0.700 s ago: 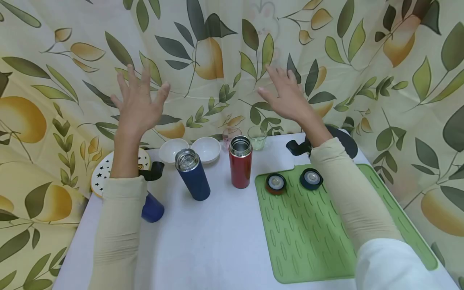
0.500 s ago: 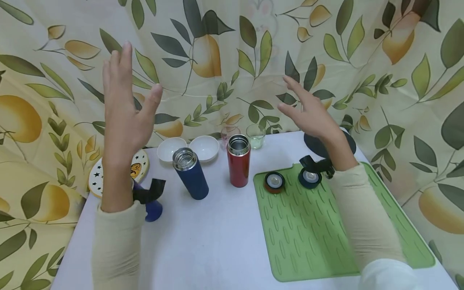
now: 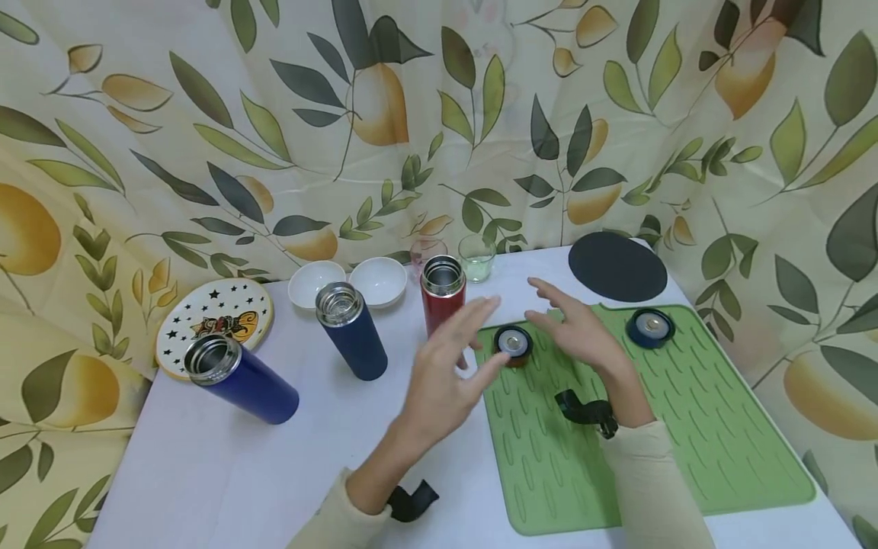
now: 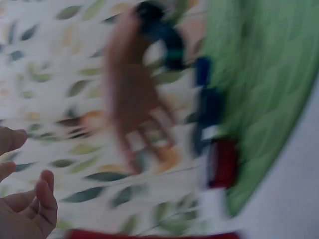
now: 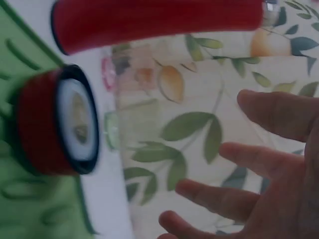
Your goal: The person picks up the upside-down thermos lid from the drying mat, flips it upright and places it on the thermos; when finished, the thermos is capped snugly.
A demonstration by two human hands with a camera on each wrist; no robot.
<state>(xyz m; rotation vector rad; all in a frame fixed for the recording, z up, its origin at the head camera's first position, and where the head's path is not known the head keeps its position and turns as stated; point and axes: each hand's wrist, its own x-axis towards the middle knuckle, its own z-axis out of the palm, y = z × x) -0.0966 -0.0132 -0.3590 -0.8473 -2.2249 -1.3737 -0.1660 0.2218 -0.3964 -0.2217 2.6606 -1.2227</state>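
Both empty, fingers spread: left hand [image 3: 439, 389] and right hand [image 3: 579, 332] hover near the upright red metal bottle [image 3: 439, 306], far centre, and the red, black-rimmed round cap [image 3: 513, 345], far left on the green textured mat [image 3: 727, 435]. Bottle looks rigid, slick: wrap its middle; pinch the cap's rim.

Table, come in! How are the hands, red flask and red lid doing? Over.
Left hand, right hand: both empty. Red lid on green mat, ungripped. Red flask upright, open-topped. Left hand hides its lower part in head view.
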